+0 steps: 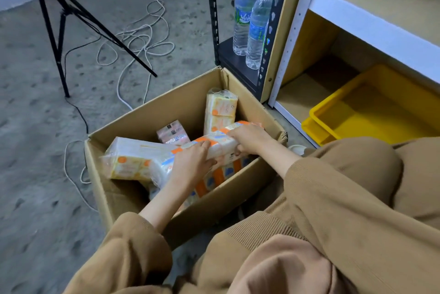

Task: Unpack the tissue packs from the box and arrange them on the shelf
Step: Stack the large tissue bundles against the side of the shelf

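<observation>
An open cardboard box [133, 124] sits on the floor in front of me, holding several tissue packs. Both hands grip one long white and orange tissue pack [220, 142] lying across the top of the box: my left hand [191, 162] at its near end, my right hand [247, 139] at its far end. A yellowish pack [128, 158] lies at the left, another pack [221, 108] stands upright at the back, and a small pink pack [172, 133] sits in the middle. The white shelf [371, 20] stands to the right of the box.
A yellow plastic tray [338, 105] sits on the shelf's bottom level. Three water bottles [256, 24] stand on a black rack behind the box. A tripod [59, 22] and loose cables [142, 41] lie on the concrete floor at the left. My knees fill the lower right.
</observation>
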### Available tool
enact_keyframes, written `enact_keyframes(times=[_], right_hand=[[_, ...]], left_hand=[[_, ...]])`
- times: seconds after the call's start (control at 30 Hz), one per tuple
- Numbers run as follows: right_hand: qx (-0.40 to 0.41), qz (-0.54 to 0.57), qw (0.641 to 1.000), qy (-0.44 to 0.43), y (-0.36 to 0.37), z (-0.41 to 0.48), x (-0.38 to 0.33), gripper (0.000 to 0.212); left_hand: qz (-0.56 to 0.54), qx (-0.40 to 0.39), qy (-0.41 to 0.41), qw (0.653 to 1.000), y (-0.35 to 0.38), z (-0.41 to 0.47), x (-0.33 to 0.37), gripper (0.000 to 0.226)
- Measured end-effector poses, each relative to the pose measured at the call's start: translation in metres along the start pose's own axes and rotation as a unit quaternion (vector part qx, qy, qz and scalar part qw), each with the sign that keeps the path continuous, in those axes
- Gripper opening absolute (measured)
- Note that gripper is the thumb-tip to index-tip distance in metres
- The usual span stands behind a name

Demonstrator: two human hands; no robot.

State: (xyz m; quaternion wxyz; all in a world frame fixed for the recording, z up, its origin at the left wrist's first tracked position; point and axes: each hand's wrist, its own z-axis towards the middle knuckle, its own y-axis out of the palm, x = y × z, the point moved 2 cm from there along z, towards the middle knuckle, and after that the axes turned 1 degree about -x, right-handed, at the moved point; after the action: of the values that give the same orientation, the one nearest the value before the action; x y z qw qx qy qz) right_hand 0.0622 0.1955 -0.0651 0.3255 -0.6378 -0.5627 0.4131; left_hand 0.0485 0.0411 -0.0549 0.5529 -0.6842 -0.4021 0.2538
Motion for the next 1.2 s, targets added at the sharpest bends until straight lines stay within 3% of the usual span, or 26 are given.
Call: enact_keyframes(times=[0.13, 0.3, 0.4, 0.53, 0.73, 0.87, 0.97, 1.2], right_hand=[[0.052, -0.014, 0.998, -0.01, -0.015, -0.011, -0.008, 0.031], [0.134, -0.041, 0.99, 0.008, -0.06, -0.032, -0.02, 0.035], [0.204, -0.057, 0.977, 0.031, -0.099, -0.054, -0.018, 0.037], [0.283, -0.046, 0.955, 0.072, -0.147, -0.089, 0.006, 0.04], [0.35, -0.058, 0.917, 0.185, -0.199, -0.15, 0.077, 0.045], [0.376, -0.044, 0.89, 0.255, -0.208, -0.189, 0.141, 0.046], [0.389, -0.037, 0.872, 0.294, -0.204, -0.213, 0.19, 0.044], [0.327, -0.022, 0.867, 0.376, -0.17, -0.241, 0.281, 0.055]], left_hand=[[-0.016, 0.044, -0.002, 0.999, -0.015, -0.006, -0.004, 0.046], [0.001, 0.142, -0.001, 0.99, -0.066, -0.021, -0.007, 0.048], [0.02, 0.235, 0.061, 0.97, -0.112, -0.028, 0.003, 0.047], [0.04, 0.27, 0.098, 0.957, -0.172, -0.033, 0.035, 0.054], [0.04, 0.317, 0.172, 0.932, -0.225, -0.001, 0.118, 0.045], [0.014, 0.324, 0.257, 0.91, -0.238, 0.036, 0.187, 0.059], [0.075, 0.296, 0.275, 0.911, -0.241, 0.062, 0.242, 0.042], [0.111, 0.192, 0.392, 0.893, -0.205, 0.114, 0.344, 0.049]])
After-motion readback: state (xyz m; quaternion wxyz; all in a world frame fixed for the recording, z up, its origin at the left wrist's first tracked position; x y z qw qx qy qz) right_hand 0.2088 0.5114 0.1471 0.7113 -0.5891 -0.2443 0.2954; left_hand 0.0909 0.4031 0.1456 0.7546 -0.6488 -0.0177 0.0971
